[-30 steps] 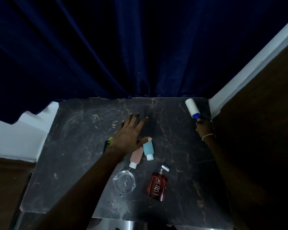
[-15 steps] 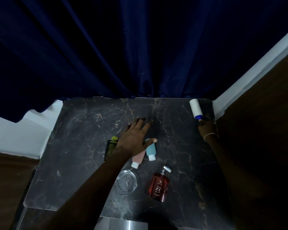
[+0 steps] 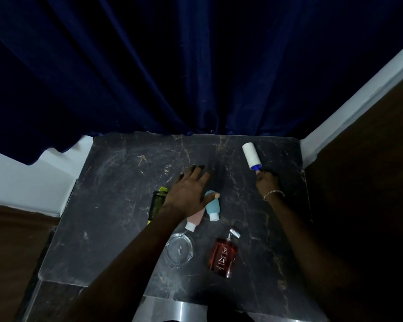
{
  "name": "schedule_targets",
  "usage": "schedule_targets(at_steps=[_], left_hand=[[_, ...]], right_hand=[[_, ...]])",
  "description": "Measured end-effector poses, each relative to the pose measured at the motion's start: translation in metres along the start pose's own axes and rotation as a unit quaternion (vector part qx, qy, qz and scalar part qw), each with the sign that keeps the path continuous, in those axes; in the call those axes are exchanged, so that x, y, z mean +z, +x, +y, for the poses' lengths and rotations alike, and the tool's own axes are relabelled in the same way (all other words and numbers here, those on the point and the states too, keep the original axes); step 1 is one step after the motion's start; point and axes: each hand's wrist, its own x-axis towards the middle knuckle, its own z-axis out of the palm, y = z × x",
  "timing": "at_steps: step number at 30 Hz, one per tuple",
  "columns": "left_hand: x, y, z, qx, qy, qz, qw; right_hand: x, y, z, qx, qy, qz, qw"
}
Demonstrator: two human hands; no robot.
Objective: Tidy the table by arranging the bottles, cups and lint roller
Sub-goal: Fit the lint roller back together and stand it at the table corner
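Grips the lint roller (image 3: 250, 156) by its blue handle in the right hand (image 3: 266, 181), fingers curled round it, white roll pointing away toward the far right corner of the table (image 3: 116, 205) (hard to tell whether the roll rests on the marble or sits just off it). Wears a thin bracelet (image 3: 274, 193) on that wrist.

Spreads the left hand (image 3: 190, 194) flat and relaxed mid-table, fingers straight, gripping nothing, thumb over the far end of the blue bottle (image 3: 211, 206). Covers part of the pink bottle (image 3: 196, 218) with the wrist; both bottles on their sides, touching, white caps toward the near edge. Hides part of a black mesh cup (image 3: 157, 203) just left of the wrist, something yellow-green showing at its ends.

Nearer, just below the pink bottle's cap, a clear glass ashtray (image 3: 178, 251); beside it to the right, lying flat, a red perfume bottle (image 3: 223, 255), silver sprayer pointing away. Behind the table, a dark blue curtain (image 3: 196, 66).
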Motion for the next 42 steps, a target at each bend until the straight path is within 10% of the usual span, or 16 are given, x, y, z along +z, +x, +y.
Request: schedule_targets(at_steps=[12, 31, 42], left_hand=[[-0.001, 0.001, -0.001, -0.004, 0.012, 0.011, 1.0], [-0.006, -0.002, -0.011, -0.014, 0.024, 0.009, 1.0], [-0.011, 0.001, -0.003, -0.012, 0.033, 0.0, 0.999]], right_hand=[[0.041, -0.048, -0.027, -0.103, -0.089, -0.081, 0.987], [-0.059, 0.035, 0.026, 0.061, -0.023, 0.015, 0.998], [-0.026, -0.024, -0.016, -0.023, -0.093, 0.008, 0.995]])
